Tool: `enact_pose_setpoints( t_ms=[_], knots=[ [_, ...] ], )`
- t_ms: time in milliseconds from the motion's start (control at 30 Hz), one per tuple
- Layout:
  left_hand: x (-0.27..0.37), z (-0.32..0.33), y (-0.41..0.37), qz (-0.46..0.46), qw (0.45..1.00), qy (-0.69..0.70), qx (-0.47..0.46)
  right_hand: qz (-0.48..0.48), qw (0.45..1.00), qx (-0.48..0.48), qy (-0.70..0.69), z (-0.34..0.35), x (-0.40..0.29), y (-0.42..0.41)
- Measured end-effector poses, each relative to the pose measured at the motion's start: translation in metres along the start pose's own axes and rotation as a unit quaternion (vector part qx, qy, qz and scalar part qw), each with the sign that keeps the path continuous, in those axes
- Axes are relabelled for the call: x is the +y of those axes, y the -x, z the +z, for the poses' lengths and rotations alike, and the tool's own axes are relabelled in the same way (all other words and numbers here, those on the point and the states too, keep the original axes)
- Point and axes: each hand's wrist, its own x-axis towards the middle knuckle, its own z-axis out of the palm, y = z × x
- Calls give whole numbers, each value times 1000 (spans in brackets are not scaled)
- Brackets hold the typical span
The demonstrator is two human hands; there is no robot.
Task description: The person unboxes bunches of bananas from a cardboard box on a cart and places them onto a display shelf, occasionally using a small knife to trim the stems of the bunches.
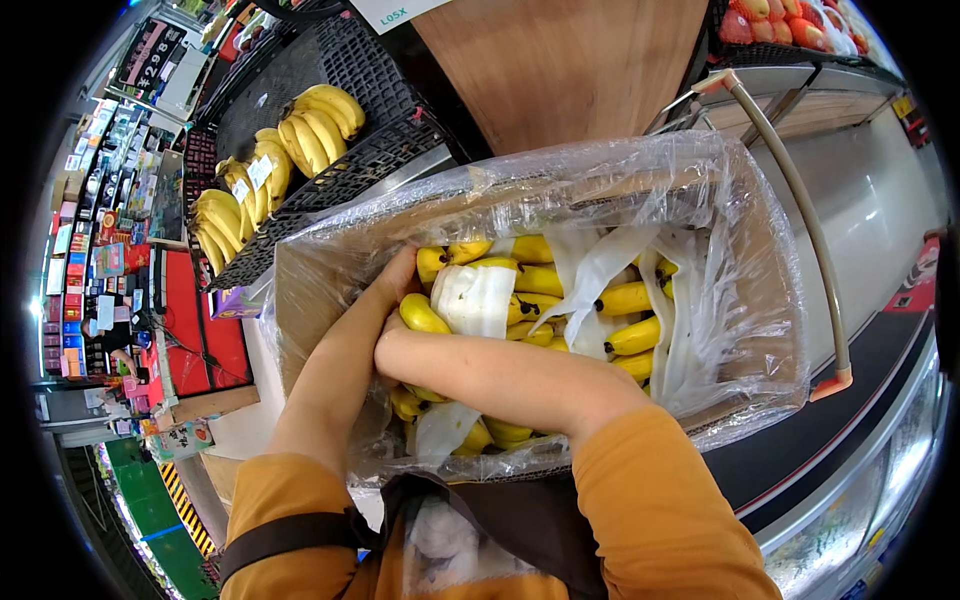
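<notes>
A cardboard box (307, 300) lined with clear plastic film stands in front of me, with several yellow bananas (626, 298) and strips of white foam wrap inside. Both of my hands reach into its left end. My left hand (401, 276) is against the box's left side, beside a banana bunch (425, 313) that has a white foam band (474, 300) around it. My right hand (388, 330) is just below, with the right forearm crossing over the fruit. The fingers of both hands are hidden behind the bananas, so their grip does not show.
A black plastic crate (375, 75) at upper left holds several banana bunches (311, 131), some bearing labels. A cart handle (802, 202) curves up at the box's right. Wood-look panelling (562, 67) stands behind. Beyond are packaged fruit (787, 26) and a glass-fronted display case (847, 480).
</notes>
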Motion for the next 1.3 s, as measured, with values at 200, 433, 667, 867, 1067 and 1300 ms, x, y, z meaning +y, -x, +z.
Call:
enact_pose_setpoints(
  t_ms=[200, 433, 667, 867, 1067, 1300],
  knots=[
    [3, -2, -2, -8, 1000, 23, -15, 3, 1000, 6, 5, 2, -1, -3],
    [2, 0, -9, -27, 998, 32, -52, 17, 1000, -3, 24, 3, -8, -10],
    [9, 26, 6, -26, 998, 14, -54, 29, 998, -13, 54, 6, -3, -15],
    [8, 23, 11, -10, 998, 3, -55, 34, 995, -23, 94, 10, -9, -19],
    [4, 38, 38, 61, 997, 36, 1, 45, 982, -39, 180, 19, -25, -29],
    [23, 85, 104, 36, 999, 38, 9, 46, 989, -31, 140, 20, -38, 9]
  ],
)
